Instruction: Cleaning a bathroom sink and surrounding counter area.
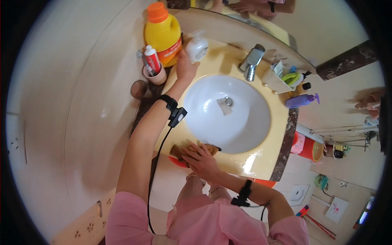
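Note:
At the back left of the counter, my left hand (186, 68) is at a white pump bottle (197, 49). Its thumb lies by the bottle's base and its fingers, partly hidden, go along the left side. My right hand (202, 162) lies across a brown item (211, 149) at the counter's front edge, fingers a little apart. The hand covers much of this item, and its exact kind is unclear. Between my hands is a white oval washbasin (245, 128), with a pale scrap (225, 108) beside the drain stopper (228, 101).
A yellow detergent jug (162, 35) and a cup (157, 78) with a toothpaste tube (152, 58) stand at left. The chrome faucet (252, 61) rises behind the basin. At right are a brush holder (277, 82) and a purple pump bottle (300, 101). A cable (153, 180) trails from my left wrist.

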The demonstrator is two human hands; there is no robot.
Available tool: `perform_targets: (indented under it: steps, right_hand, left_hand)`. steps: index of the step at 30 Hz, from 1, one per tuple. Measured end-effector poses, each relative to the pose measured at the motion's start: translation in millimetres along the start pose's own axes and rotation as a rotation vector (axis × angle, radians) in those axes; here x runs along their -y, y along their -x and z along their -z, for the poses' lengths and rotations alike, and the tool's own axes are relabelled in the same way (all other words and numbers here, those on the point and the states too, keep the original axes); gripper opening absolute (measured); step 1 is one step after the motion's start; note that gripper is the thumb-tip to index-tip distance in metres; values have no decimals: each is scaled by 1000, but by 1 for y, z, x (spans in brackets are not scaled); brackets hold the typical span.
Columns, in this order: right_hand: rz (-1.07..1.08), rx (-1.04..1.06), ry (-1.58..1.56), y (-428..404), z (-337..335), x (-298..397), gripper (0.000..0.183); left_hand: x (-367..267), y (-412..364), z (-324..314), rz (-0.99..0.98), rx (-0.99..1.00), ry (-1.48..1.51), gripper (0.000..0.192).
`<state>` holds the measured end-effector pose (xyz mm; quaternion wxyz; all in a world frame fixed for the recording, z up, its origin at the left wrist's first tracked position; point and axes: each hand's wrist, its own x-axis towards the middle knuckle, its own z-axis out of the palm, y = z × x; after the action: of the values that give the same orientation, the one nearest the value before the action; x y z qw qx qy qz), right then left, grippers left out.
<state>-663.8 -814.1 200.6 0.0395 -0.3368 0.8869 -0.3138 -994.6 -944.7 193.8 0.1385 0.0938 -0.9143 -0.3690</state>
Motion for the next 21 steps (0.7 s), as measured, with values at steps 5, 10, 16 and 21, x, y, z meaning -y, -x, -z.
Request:
perform_targets:
  steps: [5,10,16,21]
  right_hand:
    - [438,318,54,-77,-71,-5,41]
    - [267,-307,176,-148,-67,-49,37]
    - [-87,-521,429,-203,14,-218,46]
    - [-207,-502,580,-118,63,-259,40]
  left_hand:
    - [7,81,83,-134,-27,390,63]
    - [47,218,177,-36,-164,332,40]
    - [56,328,178,195,-51,308,32]
    - [57,341,175,208,-40,398,28]
